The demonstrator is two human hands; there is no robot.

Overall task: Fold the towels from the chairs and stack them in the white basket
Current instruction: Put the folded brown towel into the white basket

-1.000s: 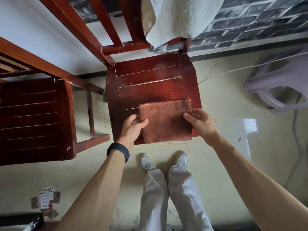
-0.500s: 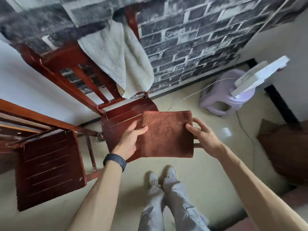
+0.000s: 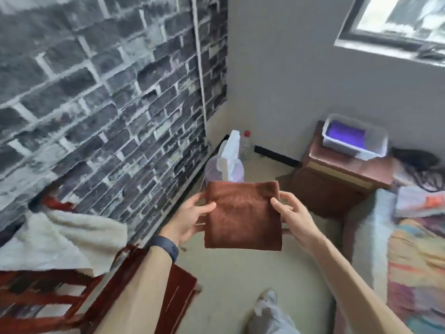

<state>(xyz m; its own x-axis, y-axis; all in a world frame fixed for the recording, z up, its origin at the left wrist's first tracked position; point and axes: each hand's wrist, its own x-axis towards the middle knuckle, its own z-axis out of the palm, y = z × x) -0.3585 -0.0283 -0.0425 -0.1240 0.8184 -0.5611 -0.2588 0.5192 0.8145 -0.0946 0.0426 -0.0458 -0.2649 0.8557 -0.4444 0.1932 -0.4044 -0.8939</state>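
A folded brown towel [image 3: 243, 215] hangs flat in the air between my hands. My left hand [image 3: 190, 219] grips its left edge and my right hand [image 3: 292, 215] grips its right edge. A cream towel [image 3: 60, 235] is draped over the back of a red wooden chair [image 3: 79, 302] at the lower left. The white basket [image 3: 354, 137] stands on a wooden nightstand at the far right, with a purple folded towel [image 3: 346, 136] inside it.
A brown nightstand [image 3: 337, 179] stands right of centre. Behind the brown towel is a lilac plastic stool [image 3: 214, 169] with a white object on it. A bed with a colourful cover [image 3: 409, 249] fills the right side. Brick-patterned wall at left.
Both hands lifted the brown towel off the chair seat, and the view swung right toward the nightstand and basket. The chair now lies at the lower left.
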